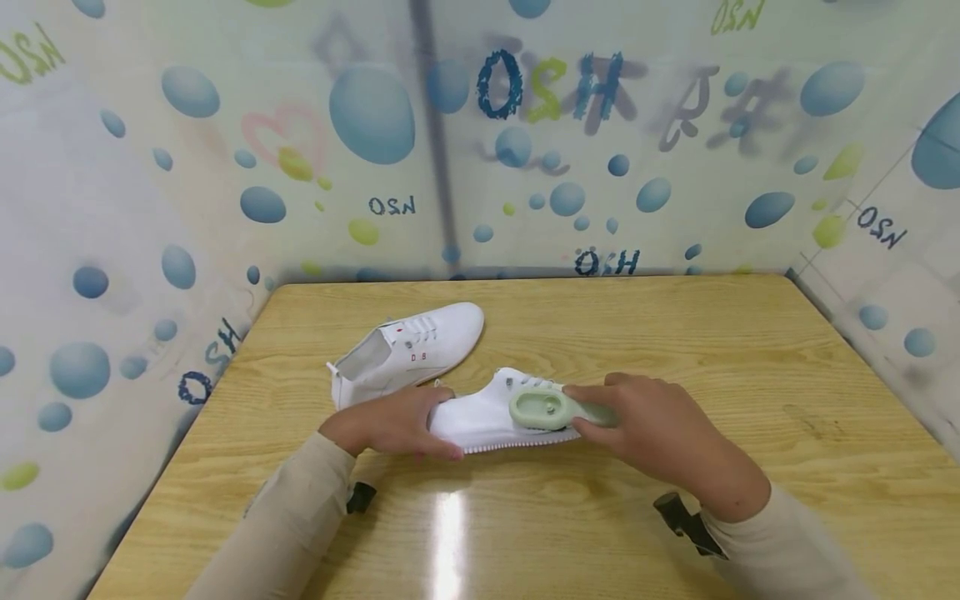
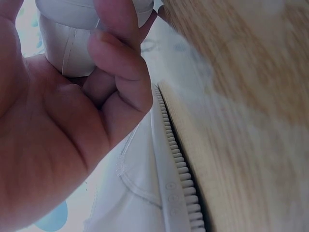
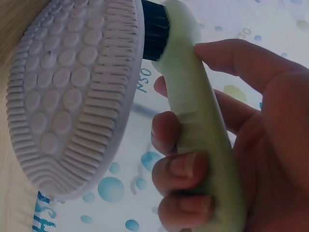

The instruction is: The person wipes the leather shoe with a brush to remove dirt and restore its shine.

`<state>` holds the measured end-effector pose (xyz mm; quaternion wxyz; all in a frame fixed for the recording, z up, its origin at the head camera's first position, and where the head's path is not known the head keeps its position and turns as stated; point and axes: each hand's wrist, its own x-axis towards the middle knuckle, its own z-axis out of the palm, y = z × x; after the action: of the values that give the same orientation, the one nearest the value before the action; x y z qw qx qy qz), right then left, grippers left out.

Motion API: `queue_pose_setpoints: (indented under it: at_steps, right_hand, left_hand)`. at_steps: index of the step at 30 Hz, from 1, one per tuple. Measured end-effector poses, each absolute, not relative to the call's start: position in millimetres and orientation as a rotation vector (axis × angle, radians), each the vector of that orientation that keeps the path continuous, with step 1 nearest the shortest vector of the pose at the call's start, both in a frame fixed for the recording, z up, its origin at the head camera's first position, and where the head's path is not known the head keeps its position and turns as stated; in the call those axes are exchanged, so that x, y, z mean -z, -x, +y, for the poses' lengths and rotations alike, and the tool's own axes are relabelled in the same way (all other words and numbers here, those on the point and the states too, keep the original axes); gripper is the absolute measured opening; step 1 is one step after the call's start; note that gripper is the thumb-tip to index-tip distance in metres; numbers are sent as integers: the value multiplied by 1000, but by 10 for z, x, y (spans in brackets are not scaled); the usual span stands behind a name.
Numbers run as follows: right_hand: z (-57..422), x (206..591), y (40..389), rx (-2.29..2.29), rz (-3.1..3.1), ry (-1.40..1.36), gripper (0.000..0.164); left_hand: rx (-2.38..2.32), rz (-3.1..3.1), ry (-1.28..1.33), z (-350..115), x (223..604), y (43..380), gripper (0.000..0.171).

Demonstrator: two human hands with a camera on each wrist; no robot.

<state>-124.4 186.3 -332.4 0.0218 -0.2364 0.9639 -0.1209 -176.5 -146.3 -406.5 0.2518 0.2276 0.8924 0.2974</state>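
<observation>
A white lace-up shoe (image 1: 472,417) is held at its heel end by my left hand (image 1: 397,423). In the left wrist view, the left fingers (image 2: 120,58) curl around the heel (image 2: 67,48). My right hand (image 1: 652,425) grips the handle of a pale green scrub brush (image 1: 540,407), whose oval head lies against the shoe's side near the laces. Dark bristles (image 3: 157,31) meet the shoe in the right wrist view, where its studded sole (image 3: 63,96) faces the camera. The toe is partly hidden behind the right hand in the head view.
A second white shoe (image 1: 420,346) with small red letters rests on the wooden table (image 1: 637,325), behind and left of the held one. A patterned curtain (image 1: 517,183) rises beyond the table's far edge and along both sides.
</observation>
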Motion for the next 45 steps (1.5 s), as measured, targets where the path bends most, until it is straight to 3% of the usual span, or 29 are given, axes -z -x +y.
queue_pose_setpoints:
  at_steps: [45]
  right_hand:
    - [2031,3231,1301,318,2952,674,41]
  left_hand:
    - [-810,2415,-594,-1457,4016,1749,55]
